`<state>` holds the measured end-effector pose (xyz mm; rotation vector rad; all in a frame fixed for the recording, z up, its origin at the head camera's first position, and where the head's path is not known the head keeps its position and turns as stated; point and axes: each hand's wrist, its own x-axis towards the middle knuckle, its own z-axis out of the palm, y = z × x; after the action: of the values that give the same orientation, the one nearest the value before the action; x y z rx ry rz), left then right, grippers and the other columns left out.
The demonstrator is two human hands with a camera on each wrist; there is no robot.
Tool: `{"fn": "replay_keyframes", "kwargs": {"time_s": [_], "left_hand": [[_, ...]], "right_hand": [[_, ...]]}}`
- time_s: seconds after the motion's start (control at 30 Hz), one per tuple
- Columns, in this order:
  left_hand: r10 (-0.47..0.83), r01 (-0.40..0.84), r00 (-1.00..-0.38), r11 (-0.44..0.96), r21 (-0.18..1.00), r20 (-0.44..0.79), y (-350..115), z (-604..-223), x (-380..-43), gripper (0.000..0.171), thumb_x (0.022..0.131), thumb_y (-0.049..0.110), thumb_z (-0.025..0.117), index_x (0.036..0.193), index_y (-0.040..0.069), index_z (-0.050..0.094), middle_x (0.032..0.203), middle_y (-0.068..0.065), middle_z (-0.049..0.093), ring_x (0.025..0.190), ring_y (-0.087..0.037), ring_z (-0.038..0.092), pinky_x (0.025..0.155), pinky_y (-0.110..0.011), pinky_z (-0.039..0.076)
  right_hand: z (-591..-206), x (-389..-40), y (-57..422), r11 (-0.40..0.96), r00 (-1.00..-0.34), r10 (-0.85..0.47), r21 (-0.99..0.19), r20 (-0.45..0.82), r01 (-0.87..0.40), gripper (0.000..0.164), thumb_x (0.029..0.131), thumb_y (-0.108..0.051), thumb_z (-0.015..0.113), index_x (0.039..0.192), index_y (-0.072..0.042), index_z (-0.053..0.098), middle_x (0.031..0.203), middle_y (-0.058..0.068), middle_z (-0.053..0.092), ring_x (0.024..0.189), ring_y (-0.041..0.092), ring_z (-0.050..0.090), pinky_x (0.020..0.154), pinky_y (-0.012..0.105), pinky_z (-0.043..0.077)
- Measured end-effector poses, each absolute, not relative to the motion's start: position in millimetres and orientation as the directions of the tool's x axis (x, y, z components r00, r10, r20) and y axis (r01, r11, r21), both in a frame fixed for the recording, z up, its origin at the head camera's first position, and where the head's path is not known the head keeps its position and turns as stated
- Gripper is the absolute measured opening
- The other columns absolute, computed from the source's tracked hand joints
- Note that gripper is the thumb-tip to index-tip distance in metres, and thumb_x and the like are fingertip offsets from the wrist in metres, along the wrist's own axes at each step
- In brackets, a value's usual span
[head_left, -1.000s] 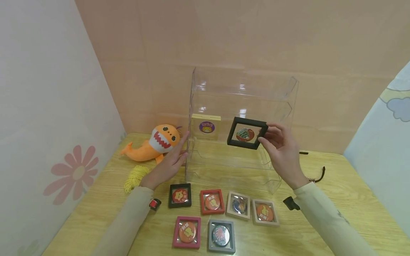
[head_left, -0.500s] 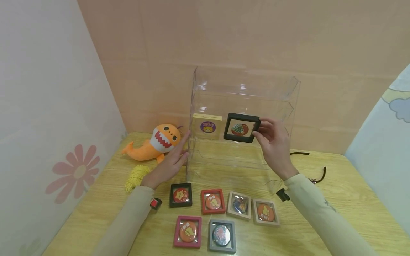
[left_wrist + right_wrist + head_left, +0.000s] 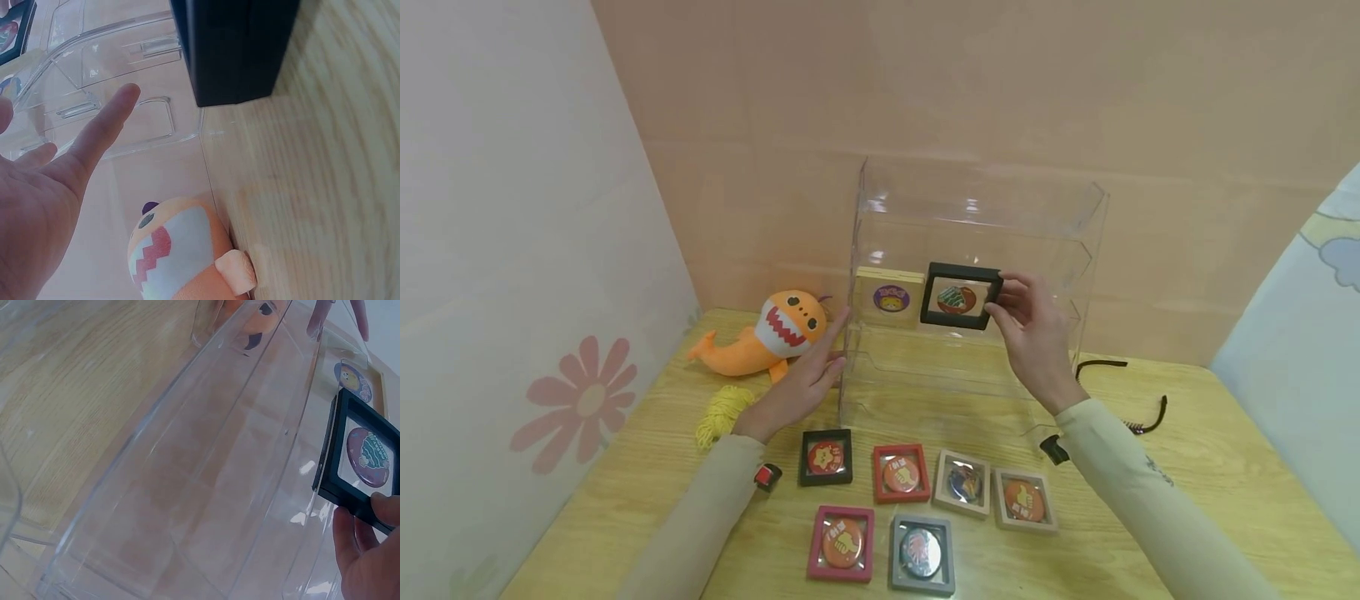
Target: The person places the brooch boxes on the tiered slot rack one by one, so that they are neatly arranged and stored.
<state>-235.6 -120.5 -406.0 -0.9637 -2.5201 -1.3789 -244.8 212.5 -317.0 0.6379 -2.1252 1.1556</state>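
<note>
On near tabletop (image 3: 1015,571): six framed badges (image 3: 901,473) | left hand (image 3: 797,392): fingers straight, at left side of clear rack (image 3: 940,384), contact unclear | right hand (image 3: 1037,340): pinching black badge frame (image 3: 957,298), roughly upright at rack tier, just beside cream frame (image 3: 890,298) | behind: peach backdrop (image 3: 970,83)

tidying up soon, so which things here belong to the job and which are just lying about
Job:
black frame in right hand
clear rack
yellow frame on it
likely, six framed badges in front

Apparently stray:
orange shark toy
yellow cord
thin dark items
</note>
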Motion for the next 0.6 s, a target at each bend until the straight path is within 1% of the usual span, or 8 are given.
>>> {"fn": "replay_keyframes", "kwargs": {"time_s": [0.3,0.5,0.6], "left_hand": [[0.477,0.568,-0.797,0.381,0.73,0.371,-119.5,-407.0,-235.0,0.067,0.112,0.024,0.038,0.162,0.039,-0.004,0.169,0.005,0.003,0.135,-0.037,0.047,0.1,-0.047,0.052],[0.483,0.586,-0.784,0.366,0.723,0.391,-117.4,-407.0,-236.4,0.068,0.112,0.022,0.039,0.163,0.037,-0.003,0.169,0.004,0.002,0.138,-0.036,0.044,0.107,-0.05,0.045],[0.484,0.585,-0.784,0.369,0.722,0.389,-117.1,-407.0,-236.5,0.068,0.112,0.023,0.038,0.163,0.038,-0.003,0.169,0.006,0.003,0.139,-0.034,0.042,0.109,-0.049,0.043]], "right_hand": [[-317.3,-248.7,211.0,0.512,-0.693,-0.101,-0.56,0.714,-0.651,0.044,0.093,0.007,0.069,0.132,-0.001,0.052,0.117,0.017,0.067,0.103,0.031,0.069,0.092,0.021,0.053],[-320.1,-251.4,212.1,0.522,-0.702,-0.103,-0.563,0.705,-0.641,0.044,0.093,0.008,0.068,0.132,-0.001,0.051,0.116,0.017,0.068,0.102,0.031,0.069,0.092,0.021,0.053],[-324.0,-252.2,213.2,0.512,-0.712,-0.108,-0.575,0.694,-0.638,0.044,0.092,0.009,0.068,0.131,0.0,0.051,0.115,0.018,0.068,0.101,0.032,0.07,0.091,0.021,0.053]]}}
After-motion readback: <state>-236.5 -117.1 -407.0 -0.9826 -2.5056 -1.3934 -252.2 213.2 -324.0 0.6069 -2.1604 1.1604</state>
